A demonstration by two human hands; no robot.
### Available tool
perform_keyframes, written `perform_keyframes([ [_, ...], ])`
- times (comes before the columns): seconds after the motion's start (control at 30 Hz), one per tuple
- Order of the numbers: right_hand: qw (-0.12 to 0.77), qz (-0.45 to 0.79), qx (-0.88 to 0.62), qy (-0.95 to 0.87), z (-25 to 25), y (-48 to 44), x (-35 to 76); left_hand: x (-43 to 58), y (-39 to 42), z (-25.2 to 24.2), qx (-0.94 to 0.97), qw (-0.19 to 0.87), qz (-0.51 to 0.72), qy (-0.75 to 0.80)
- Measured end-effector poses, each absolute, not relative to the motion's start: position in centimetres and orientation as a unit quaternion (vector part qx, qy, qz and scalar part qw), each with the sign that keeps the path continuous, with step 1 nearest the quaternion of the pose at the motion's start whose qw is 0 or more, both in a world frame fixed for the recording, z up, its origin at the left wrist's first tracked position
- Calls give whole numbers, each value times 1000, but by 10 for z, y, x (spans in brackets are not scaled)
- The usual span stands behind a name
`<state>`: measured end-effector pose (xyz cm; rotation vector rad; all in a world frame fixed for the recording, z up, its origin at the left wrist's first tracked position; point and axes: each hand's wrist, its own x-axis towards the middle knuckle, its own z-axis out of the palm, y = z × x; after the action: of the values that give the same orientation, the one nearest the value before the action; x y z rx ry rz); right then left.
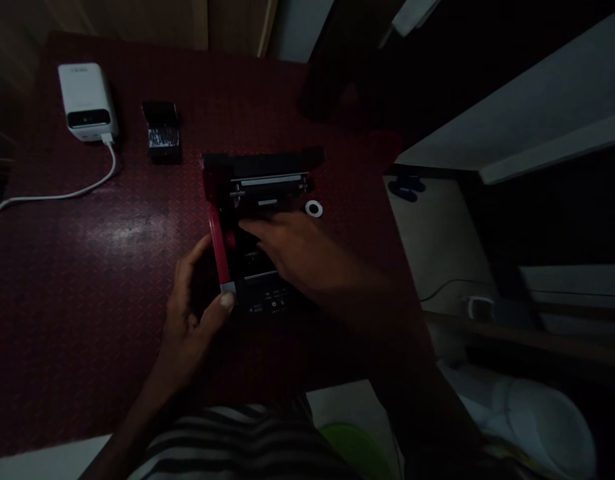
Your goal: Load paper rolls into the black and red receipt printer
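Note:
A red-and-black printer (260,300), apparently a small label or receipt type, stands on the table with its lid (267,163) raised at the back. My left hand (190,310) braces its left side, with the thumb on the grey front corner and the fingers along the red side wall. My right hand (287,243) reaches into the dark compartment from the right, its fingers stretched toward the inner left wall. What those fingertips touch is lost in shadow. Just behind my right hand, a white ring (314,209) with a dark centre lies by the printer's right side.
On the patterned red table (112,280), a white power bank (87,100) with a white cable (62,197) sits at the back left. Beside it is a small black open case (162,133). Slippers (407,188) lie on the floor at right, and a white container (542,420) stands lower right.

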<state>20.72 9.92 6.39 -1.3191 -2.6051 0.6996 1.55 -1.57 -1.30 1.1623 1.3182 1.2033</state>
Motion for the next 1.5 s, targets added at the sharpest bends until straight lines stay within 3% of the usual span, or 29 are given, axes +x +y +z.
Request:
perform_keyframes([
  [0.13,109,322,-371,-864,73,86,231,16,-15,-14,476,482,498,542],
  [0.27,136,334,-354,-863,66,83,237,17,-14,-15,479,474,502,542],
  [0.53,182,267,-338,-884,53,86,235,15,-13,-4,445,481,505,561],
  [0.7,228,139,-351,-897,49,68,239,5,22,15,486,356,533,594],
  [0.93,276,39,-377,-883,45,43,237,7,92,43,572,267,568,529],
  [1.2,320,-14,-434,-842,38,11,237,22,60,38,536,325,580,521],
  [1.37,310,-57,-461,-830,36,4,239,28,22,22,400,456,544,579],
  [1.5,325,-4,-450,-832,31,8,240,33,8,13,339,548,506,574],
])
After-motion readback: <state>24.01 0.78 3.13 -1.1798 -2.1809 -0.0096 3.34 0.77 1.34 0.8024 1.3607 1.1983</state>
